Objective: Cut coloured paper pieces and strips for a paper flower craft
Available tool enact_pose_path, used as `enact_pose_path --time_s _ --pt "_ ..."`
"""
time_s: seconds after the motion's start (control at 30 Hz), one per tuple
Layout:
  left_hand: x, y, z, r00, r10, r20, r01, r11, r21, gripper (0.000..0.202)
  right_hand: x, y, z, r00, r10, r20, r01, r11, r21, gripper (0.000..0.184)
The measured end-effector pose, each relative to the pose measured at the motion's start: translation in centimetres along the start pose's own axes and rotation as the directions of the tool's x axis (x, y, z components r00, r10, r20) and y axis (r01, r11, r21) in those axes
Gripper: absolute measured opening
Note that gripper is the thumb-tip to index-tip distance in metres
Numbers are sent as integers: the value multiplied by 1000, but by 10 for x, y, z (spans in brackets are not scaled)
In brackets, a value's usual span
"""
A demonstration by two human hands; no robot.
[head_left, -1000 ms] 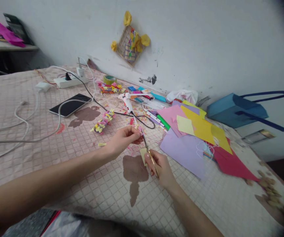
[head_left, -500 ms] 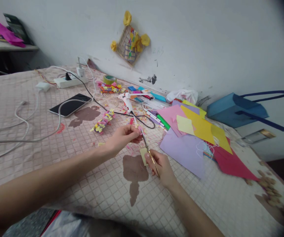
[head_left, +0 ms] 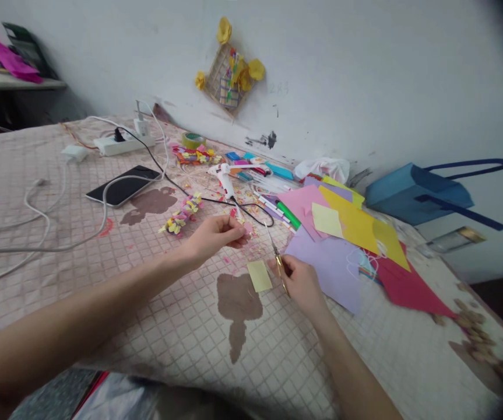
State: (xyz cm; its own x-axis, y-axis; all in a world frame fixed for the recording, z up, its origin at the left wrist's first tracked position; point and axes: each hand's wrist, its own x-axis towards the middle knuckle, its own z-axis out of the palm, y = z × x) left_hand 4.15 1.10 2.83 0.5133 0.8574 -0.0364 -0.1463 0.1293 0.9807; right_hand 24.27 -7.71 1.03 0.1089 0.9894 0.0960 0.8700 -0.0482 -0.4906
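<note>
Between the thumb and fingers of my left hand is a small piece of pink paper. My right hand is closed around the gold handles of a pair of scissors. Their blades point up and away, to the right of the pink piece and apart from it. On the tablecloth just left of the scissors lies a small pale yellow paper rectangle. Beyond my left hand rests a white glue gun among paper scraps. A strand of pink, yellow and purple paper flowers lies to its left.
Coloured paper sheets spread out on the right, near a blue bag. Markers lie beside them. On the left are a dark tablet, a power strip and loose white cables. A wall stands behind.
The scissors in my right hand have moved right, away from the pink paper in my left hand. My left hand has shifted slightly left, and the yellow rectangle is now uncovered.
</note>
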Motion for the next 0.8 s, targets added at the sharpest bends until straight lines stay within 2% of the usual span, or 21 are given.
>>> enact_pose_path --time_s 0.1,0.17,0.2,0.27,0.37,0.43,0.6,0.8 --pt "2 5 -5 1000 6 -26 -5 999 33 11 5 7 -5 998 50 -46 -56 988 -146 38" --pt "3 6 -6 1000 0 -21 1 999 51 11 6 10 -6 996 62 -64 -70 989 -130 40" --pt "4 6 -6 1000 -7 -8 7 998 57 10 6 10 -6 997 56 -60 -60 996 -71 40" --pt "3 3 -4 999 -27 35 25 998 59 11 4 6 -5 1000 30 -2 -29 988 149 40" --pt "1 -1 0 993 -68 93 66 998 24 15 -4 -7 -1 985 -33 172 -60 859 508 39" --pt "0 -4 2 991 -83 103 84 996 -5 17 -9 -16 3 965 -76 249 -93 793 603 38" --pt "-1 -4 3 992 -86 87 90 995 -37 19 -15 -21 11 943 -85 322 -134 788 600 40" --pt "0 -4 3 994 -74 77 78 996 -49 19 -15 -19 12 941 -68 331 -161 770 617 40"
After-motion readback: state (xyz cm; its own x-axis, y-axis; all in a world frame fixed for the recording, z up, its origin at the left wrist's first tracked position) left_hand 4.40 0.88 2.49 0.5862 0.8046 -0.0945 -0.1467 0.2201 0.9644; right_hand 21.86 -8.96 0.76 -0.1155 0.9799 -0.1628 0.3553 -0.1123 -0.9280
